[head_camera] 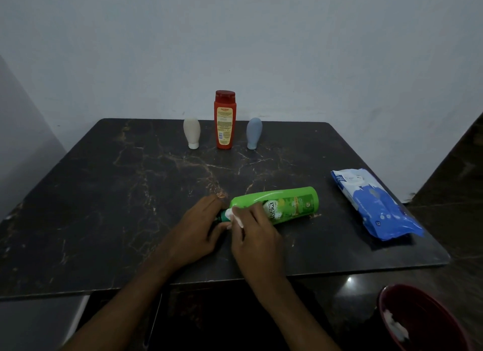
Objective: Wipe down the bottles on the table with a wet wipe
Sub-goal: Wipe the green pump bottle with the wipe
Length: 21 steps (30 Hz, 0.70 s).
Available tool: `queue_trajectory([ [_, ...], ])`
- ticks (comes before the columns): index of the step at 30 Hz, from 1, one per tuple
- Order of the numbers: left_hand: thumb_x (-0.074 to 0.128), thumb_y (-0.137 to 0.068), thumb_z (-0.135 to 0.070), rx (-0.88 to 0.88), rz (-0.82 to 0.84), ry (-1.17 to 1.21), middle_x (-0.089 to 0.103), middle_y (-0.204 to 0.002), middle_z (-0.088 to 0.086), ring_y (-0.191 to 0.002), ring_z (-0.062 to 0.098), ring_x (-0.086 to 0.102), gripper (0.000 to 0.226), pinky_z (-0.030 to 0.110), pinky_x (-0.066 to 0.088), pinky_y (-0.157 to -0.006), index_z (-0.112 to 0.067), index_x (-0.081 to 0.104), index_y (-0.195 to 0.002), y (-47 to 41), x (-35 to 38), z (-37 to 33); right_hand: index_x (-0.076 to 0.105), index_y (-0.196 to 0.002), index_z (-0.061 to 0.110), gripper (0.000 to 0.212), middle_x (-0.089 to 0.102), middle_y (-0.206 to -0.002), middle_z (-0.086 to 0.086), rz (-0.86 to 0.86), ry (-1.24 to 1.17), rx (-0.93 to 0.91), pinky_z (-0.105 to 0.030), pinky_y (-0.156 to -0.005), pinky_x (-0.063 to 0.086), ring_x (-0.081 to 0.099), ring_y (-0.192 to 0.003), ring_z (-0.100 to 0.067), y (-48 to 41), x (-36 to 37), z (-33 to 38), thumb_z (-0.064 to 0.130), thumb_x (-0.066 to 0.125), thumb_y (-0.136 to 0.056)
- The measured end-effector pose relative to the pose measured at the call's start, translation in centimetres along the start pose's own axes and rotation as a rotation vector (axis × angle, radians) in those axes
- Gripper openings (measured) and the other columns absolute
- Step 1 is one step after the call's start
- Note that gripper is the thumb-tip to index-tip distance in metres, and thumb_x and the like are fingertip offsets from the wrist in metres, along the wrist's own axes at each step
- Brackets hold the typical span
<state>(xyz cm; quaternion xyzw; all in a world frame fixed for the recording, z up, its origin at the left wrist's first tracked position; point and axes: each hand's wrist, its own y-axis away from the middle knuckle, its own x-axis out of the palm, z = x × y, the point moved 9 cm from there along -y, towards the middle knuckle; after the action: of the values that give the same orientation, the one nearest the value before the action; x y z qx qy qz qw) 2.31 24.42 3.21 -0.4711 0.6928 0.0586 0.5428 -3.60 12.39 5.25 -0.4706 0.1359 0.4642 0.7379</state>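
Observation:
A green bottle (287,203) lies on its side on the dark marble table (117,193), cap end pointing left. My left hand (197,230) grips that dark green cap end. My right hand (254,235) pinches a white wet wipe (234,216) against the bottle's neck. At the table's far edge stand three bottles: a cream one (191,133) on its cap, a tall red one (225,120) upright, and a grey-blue one (254,133) on its cap.
A blue and white pack of wet wipes (373,203) lies near the table's right edge. A dark red bin (423,322) with white crumpled wipes inside sits on the floor at the lower right. A pale wall stands close behind the table.

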Motion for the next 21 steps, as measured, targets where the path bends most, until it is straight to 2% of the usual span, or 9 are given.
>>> queue_trajectory([
  [4, 0.065, -0.096, -0.026, 0.018, -0.012, -0.007, 0.056, -0.108, -0.006, -0.097, 0.009, 0.053, 0.023, 0.018, 0.042, -0.085, -0.017, 0.059, -0.116, 0.1, -0.3, -0.4, 0.067, -0.105, 0.027, 0.015, 0.055, -0.099, 0.007, -0.026, 0.021, 0.013, -0.031, -0.061, 0.05, 0.059, -0.082, -0.015, -1.1, -0.7, -0.4, 0.026, 0.056, -0.095],
  [6, 0.066, -0.096, -0.03, 0.017, -0.012, -0.017, 0.057, -0.11, -0.005, -0.099, 0.012, 0.054, 0.027, 0.023, 0.044, -0.087, -0.016, 0.059, -0.118, 0.0, -0.3, -0.5, 0.066, -0.109, 0.025, 0.019, 0.053, -0.101, 0.007, -0.014, 0.023, 0.046, -0.032, -0.062, 0.051, 0.058, -0.083, -0.014, -1.9, -1.3, -1.5, 0.025, 0.051, -0.096],
  [7, 0.066, -0.096, -0.032, 0.015, -0.014, -0.022, 0.057, -0.11, -0.006, -0.099, 0.011, 0.054, 0.028, 0.023, 0.044, -0.087, -0.016, 0.059, -0.119, 0.0, -0.4, -0.5, 0.066, -0.111, 0.025, 0.021, 0.051, -0.102, 0.008, -0.013, 0.025, 0.075, -0.028, -0.061, 0.048, 0.057, -0.082, -0.013, -2.2, -1.5, -2.5, 0.025, 0.05, -0.096],
  [9, 0.067, -0.096, -0.033, 0.019, -0.021, -0.02, 0.054, -0.111, -0.011, -0.099, 0.007, 0.052, 0.031, 0.017, 0.042, -0.088, -0.017, 0.059, -0.12, -0.1, -0.5, -0.5, 0.066, -0.112, 0.027, 0.022, 0.049, -0.103, 0.013, -0.03, 0.011, 0.161, -0.018, -0.061, 0.041, 0.056, -0.083, -0.008, -2.6, -2.1, -4.9, 0.026, 0.052, -0.096],
  [12, 0.068, -0.095, -0.031, 0.026, -0.03, -0.012, 0.05, -0.111, -0.015, -0.099, 0.004, 0.05, 0.032, 0.011, 0.038, -0.088, -0.018, 0.057, -0.122, -0.1, -0.6, -0.6, 0.069, -0.112, 0.025, 0.021, 0.054, -0.106, 0.011, -0.067, -0.043, 0.251, -0.015, -0.065, 0.041, 0.057, -0.085, -0.005, -2.6, -2.3, -6.6, 0.024, 0.056, -0.096],
  [13, 0.068, -0.095, -0.031, 0.025, -0.028, -0.013, 0.052, -0.111, -0.014, -0.1, 0.005, 0.05, 0.032, 0.014, 0.04, -0.089, -0.018, 0.057, -0.122, -0.1, -0.5, -0.6, 0.07, -0.111, 0.023, 0.02, 0.055, -0.105, 0.008, -0.078, -0.052, 0.238, -0.016, -0.065, 0.043, 0.057, -0.084, -0.007, -2.5, -2.2, -6.1, 0.022, 0.056, -0.095],
  [15, 0.067, -0.096, -0.032, 0.022, -0.024, -0.018, 0.055, -0.113, -0.01, -0.102, 0.007, 0.051, 0.031, 0.018, 0.042, -0.09, -0.018, 0.057, -0.123, -0.1, -0.4, -0.5, 0.07, -0.109, 0.02, 0.021, 0.055, -0.103, 0.005, -0.064, -0.083, 0.162, -0.027, -0.067, 0.051, 0.059, -0.083, -0.012, -2.2, -1.3, -4.0, 0.021, 0.054, -0.095],
  [17, 0.067, -0.096, -0.029, 0.024, -0.02, -0.006, 0.054, -0.112, -0.011, -0.101, 0.005, 0.05, 0.027, 0.014, 0.039, -0.089, -0.021, 0.056, -0.12, 0.1, -0.4, -0.5, 0.068, -0.107, 0.021, 0.02, 0.055, -0.103, 0.004, -0.03, -0.119, 0.069, -0.035, -0.069, 0.053, 0.059, -0.085, -0.015, -1.6, -0.4, -1.6, 0.022, 0.053, -0.094],
  [21, 0.065, -0.096, -0.026, 0.031, -0.017, 0.001, 0.051, -0.109, -0.014, -0.098, 0.002, 0.048, 0.022, 0.012, 0.036, -0.087, -0.022, 0.055, -0.116, 0.1, -0.4, -0.6, 0.067, -0.109, 0.023, 0.021, 0.055, -0.103, 0.007, -0.009, -0.072, 0.032, -0.035, -0.067, 0.052, 0.059, -0.087, -0.014, -1.4, -0.4, -1.0, 0.026, 0.053, -0.094],
])
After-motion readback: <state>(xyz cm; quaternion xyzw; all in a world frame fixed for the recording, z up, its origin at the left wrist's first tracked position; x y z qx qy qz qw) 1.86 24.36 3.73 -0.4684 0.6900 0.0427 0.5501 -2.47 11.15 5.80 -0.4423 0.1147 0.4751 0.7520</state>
